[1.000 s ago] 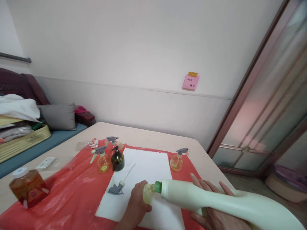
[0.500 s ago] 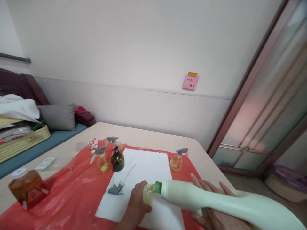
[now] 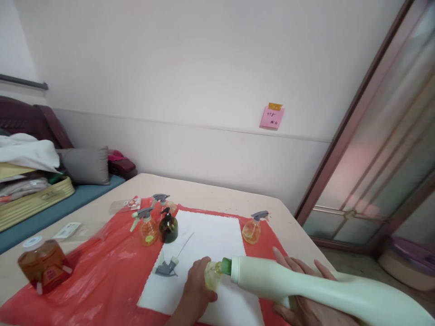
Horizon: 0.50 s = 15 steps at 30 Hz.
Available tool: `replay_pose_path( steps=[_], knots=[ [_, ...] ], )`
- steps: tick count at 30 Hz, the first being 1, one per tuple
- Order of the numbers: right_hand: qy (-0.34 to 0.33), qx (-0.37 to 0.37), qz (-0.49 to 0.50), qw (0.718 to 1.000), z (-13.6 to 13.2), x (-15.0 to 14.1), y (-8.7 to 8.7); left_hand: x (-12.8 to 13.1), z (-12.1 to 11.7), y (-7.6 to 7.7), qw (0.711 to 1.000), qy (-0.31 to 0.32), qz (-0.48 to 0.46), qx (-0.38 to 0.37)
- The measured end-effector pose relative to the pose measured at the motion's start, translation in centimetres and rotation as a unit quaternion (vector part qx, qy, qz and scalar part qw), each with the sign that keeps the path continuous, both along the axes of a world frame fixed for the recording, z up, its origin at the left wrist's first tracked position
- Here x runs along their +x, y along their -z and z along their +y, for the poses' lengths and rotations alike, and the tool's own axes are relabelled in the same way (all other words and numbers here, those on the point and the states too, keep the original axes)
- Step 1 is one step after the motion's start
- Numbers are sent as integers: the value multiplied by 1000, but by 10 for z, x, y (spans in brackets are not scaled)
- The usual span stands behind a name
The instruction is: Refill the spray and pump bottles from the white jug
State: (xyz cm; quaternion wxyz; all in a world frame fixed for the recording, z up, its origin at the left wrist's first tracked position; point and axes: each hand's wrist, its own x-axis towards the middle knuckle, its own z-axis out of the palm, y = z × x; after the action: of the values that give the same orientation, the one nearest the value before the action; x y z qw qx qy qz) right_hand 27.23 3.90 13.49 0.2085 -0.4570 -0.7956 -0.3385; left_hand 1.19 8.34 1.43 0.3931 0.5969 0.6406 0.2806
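Observation:
My left hand (image 3: 195, 290) is closed round a small clear yellowish bottle (image 3: 212, 275) standing on a white cloth (image 3: 207, 240). My right hand (image 3: 306, 308) grips a large pale green jug (image 3: 306, 287), tipped on its side. The jug's green spout (image 3: 225, 266) meets the small bottle's mouth. A loose grey spray head (image 3: 167, 267) with its tube lies on the cloth just left of my left hand.
Three small spray bottles (image 3: 148, 226) (image 3: 163, 201) (image 3: 253, 227) and a dark green pump bottle (image 3: 168, 226) stand on a red plastic sheet (image 3: 102, 276). An amber jar (image 3: 42, 265) sits at the left. A bed with a pillow (image 3: 84, 165) lies beyond; a sliding door (image 3: 384, 149) is right.
The view has shifted slightly; both hands, the jug and the small bottle keep the same hold and pose.

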Motion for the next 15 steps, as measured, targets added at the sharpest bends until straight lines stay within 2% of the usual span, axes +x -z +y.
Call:
replay_pose_path(
  steps=[9, 15],
  knots=[
    [-5, 9, 14, 1000, 5, 3, 7, -2, 3, 8, 1000, -7, -17, 2],
    [-11, 12, -21, 1000, 17, 15, 23, -3, 2, 0, 999, -23, -37, 3]
  ],
)
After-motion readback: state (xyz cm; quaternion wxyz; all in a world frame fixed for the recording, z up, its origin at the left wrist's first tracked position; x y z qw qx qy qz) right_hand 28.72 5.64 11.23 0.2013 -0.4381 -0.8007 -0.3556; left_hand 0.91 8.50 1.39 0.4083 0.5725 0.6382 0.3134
